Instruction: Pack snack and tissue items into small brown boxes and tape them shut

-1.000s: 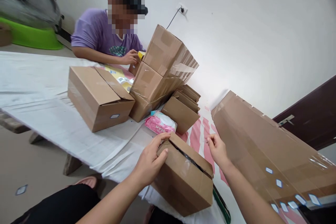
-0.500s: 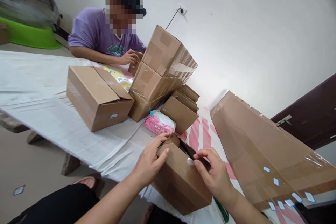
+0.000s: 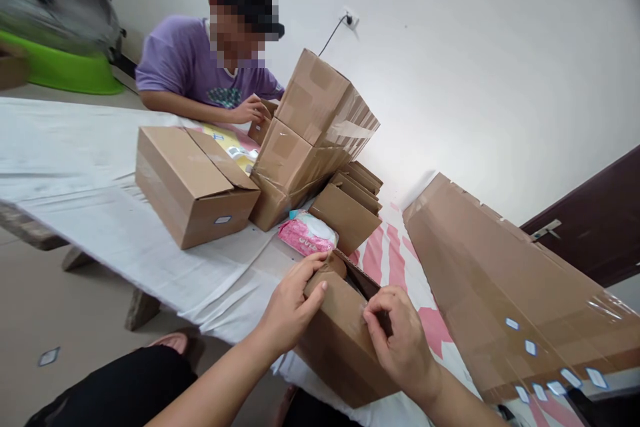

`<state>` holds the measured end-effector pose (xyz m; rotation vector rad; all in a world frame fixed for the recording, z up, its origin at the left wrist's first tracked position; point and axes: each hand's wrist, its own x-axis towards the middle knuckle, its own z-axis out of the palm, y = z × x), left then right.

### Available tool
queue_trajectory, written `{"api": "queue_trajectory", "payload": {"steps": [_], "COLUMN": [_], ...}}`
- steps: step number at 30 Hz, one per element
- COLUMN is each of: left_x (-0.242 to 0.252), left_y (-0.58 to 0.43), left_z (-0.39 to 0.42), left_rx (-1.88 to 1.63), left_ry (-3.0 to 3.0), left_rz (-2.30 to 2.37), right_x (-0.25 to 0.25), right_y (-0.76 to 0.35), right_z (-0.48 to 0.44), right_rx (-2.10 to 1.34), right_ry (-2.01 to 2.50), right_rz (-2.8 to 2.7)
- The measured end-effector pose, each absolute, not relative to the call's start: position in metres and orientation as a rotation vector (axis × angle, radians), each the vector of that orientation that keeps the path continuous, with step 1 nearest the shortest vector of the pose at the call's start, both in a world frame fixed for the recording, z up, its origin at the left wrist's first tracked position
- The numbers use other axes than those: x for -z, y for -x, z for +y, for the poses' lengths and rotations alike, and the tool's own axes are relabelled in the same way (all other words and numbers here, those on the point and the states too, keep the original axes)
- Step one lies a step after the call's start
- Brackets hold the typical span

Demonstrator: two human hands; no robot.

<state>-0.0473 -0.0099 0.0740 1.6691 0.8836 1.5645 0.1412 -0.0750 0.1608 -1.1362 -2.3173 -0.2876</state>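
A small brown cardboard box [image 3: 340,340] stands tilted in view at the near edge of the table. Its top is partly open along one side, with a flap raised and a dark gap inside. My left hand [image 3: 290,303] grips the far left corner, thumb on the near face and fingers over the top edge. At the open edge, my right hand [image 3: 403,333] is closed, thumb and forefinger pinched against the box. Whatever lies between those fingertips is hidden. Just behind the box lies a pink pack of wipes [image 3: 307,233].
Another carton [image 3: 195,187] sits left on the white cloth [image 3: 90,167]. Stacked taped cartons [image 3: 310,127] and open boxes [image 3: 345,220] stand behind. A large cardboard panel [image 3: 490,280] with several small labels is at right. Across the table sits a person in purple [image 3: 175,60], hand on a box.
My right hand has curled in and closed at the box's open edge, covering a small clear piece that showed by its fingertips. My left hand keeps its hold. The view has shifted slightly.
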Motion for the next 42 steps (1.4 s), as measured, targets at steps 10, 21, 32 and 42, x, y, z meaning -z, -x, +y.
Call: {"api": "queue_trajectory", "payload": {"steps": [10, 21, 32, 42], "left_x": [-0.079, -0.075, -0.080, -0.081], "left_y": [0.044, 0.040, 0.042, 0.040], "left_z": [-0.015, -0.009, -0.012, -0.016], "left_rx": [-1.571, -1.556, -1.560, -1.551], "left_ry": [-1.680, -1.697, -1.656, -1.636], "left_rz": [0.946, 0.951, 0.962, 1.033], "right_x": [-0.149, -0.156, -0.081, -0.020], "right_y": [-0.148, -0.158, -0.295, -0.320], "right_z": [-0.081, -0.112, -0.182, -0.219], "right_rx": [0.138, 0.058, -0.179, -0.095], "right_ry": [0.996, 0.755, 1.764, 2.001], "right_rz": [-2.298, -2.113, -1.397, -1.470]}}
